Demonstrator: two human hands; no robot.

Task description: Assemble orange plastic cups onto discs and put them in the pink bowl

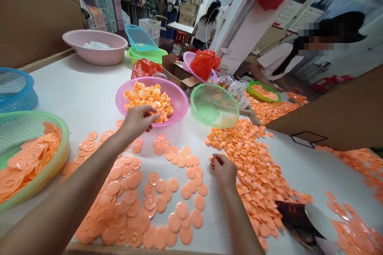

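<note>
Left hand pinches an orange piece over the pink bowl; right hand grips a disc.

— Where's the left hand?
— At the near rim of the pink bowl, fingers curled over the orange pieces in it.
— And the right hand?
— Low on the white table, pinching at the edge of the orange disc pile

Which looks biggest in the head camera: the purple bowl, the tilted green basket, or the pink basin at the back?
1. purple bowl
2. pink basin, close behind though farther away, so really unsure
3. green basket
</note>
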